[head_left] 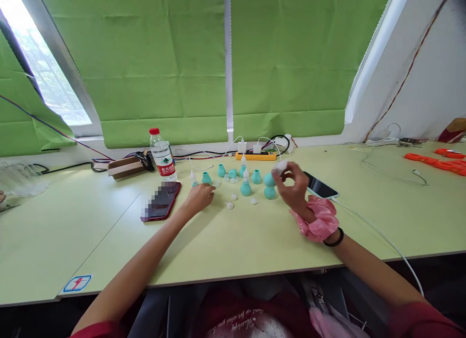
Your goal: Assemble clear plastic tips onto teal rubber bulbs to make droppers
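- Right hand [294,185] pinches white piece [280,166] at its 11 o'clock; fingertip grip presumably suits small size.
- Left hand [200,197] low at worktop [251,245]; grasp hidden, can't tell.
- Turquoise pieces [245,189] at 12 o'clock, likely grouped for reach.

Left fingers [211,194] low, right fingers [293,168] pinched.

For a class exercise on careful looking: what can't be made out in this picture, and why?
Head view: whether the left hand holds anything; its back hides the palm.
Head view: one end of the white-edged phone; the right hand covers it.
Head view: the full extent of the orange items; the right edge cuts them off.
Head view: details of the loose white pieces; too small.
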`<state>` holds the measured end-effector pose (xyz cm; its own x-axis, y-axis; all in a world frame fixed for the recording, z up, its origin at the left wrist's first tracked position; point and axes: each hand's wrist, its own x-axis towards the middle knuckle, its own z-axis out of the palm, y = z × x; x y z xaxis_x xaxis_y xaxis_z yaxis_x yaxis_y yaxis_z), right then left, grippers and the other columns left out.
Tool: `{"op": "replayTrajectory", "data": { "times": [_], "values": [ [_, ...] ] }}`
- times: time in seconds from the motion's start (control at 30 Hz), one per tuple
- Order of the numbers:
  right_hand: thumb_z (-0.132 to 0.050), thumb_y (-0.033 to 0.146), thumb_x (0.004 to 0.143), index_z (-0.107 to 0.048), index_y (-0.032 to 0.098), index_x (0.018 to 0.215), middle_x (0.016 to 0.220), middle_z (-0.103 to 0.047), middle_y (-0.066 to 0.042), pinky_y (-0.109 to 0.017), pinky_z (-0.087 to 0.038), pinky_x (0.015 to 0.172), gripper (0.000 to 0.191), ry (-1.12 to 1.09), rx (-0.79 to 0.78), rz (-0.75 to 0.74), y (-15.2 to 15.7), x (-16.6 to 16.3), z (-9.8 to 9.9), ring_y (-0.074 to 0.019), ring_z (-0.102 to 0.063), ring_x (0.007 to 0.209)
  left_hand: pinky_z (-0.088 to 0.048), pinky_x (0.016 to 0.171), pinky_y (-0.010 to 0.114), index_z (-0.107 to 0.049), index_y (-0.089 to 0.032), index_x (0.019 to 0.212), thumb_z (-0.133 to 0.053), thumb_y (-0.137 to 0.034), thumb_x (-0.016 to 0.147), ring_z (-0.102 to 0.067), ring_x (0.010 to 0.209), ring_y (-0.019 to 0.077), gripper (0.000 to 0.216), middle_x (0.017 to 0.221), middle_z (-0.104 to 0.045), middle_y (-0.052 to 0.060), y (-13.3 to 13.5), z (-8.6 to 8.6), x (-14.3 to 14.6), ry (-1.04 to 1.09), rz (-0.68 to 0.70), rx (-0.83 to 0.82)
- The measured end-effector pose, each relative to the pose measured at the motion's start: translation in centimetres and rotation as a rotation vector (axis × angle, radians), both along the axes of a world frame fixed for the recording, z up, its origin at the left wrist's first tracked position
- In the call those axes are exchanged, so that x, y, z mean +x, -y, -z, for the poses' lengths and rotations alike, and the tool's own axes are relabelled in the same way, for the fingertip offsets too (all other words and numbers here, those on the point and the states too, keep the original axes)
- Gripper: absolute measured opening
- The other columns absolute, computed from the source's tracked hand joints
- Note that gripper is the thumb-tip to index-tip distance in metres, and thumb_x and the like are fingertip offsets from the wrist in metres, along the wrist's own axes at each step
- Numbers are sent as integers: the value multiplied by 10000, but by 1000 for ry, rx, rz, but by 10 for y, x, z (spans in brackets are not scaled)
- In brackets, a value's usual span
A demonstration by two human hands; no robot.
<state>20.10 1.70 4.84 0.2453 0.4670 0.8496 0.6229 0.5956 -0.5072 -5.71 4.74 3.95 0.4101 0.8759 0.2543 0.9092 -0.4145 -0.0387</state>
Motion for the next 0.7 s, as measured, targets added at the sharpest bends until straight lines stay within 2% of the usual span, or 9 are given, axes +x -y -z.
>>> {"op": "replayTrajectory", "data": {
  "times": [0.1,0.17,0.33,0.43,0.5,0.6,0.7],
  "values": [
    [-463,377,724,-449,153,940,775,-513,-37,-219,-417,523,311,-145,83,176,-14,22,-8,-107,-481,616,-395,682,349,-588,-141,961,-378,-211,754,-536,855,256,303,869,-601,145,3,8,6,-87,-17,-12],
    [-463,381,718,-445,153,952,791,-526,-40,-228,-413,530,327,-162,40,236,-30,37,-6,-110,-483,613,-394,667,357,-592,-136,946,-368,-194,755,-525,872,270,300,841,-602,151,4,11,8,-116,-17,-6],
    [-516,347,647,-502,154,848,746,-578,-33,-253,-411,564,280,-20,-334,181,-66,61,17,-119,-512,566,-398,674,320,-569,-164,1000,-347,-149,754,-550,843,230,332,930,-597,127,0,13,6,-23,-33,-21],
    [-552,326,595,-531,155,788,711,-590,-35,-262,-405,590,259,109,-547,134,-73,63,30,-143,-534,614,-395,698,284,-567,-168,1011,-326,-119,749,-555,850,204,359,957,-596,108,-5,11,2,41,-53,29],
    [-557,330,585,-533,159,799,725,-595,-39,-266,-401,592,275,151,-625,130,-72,63,33,-151,-537,631,-398,689,277,-567,-170,1012,-330,-108,737,-555,856,207,368,949,-601,103,-7,11,0,38,-78,47],
    [-573,355,564,-483,180,934,813,-590,-43,-284,-401,576,419,139,-580,200,-66,60,27,-163,-530,643,-408,650,296,-584,-163,989,-369,-127,717,-563,821,233,349,915,-607,123,-7,11,-2,-21,-127,10],
    [-559,353,583,-419,171,1011,965,-530,-85,-332,-405,621,486,111,-270,299,-54,52,17,-199,-510,759,-412,645,307,-590,-171,987,-405,-123,693,-559,821,241,350,899,-603,132,-5,12,-1,-48,-131,-27]
  ]
}}
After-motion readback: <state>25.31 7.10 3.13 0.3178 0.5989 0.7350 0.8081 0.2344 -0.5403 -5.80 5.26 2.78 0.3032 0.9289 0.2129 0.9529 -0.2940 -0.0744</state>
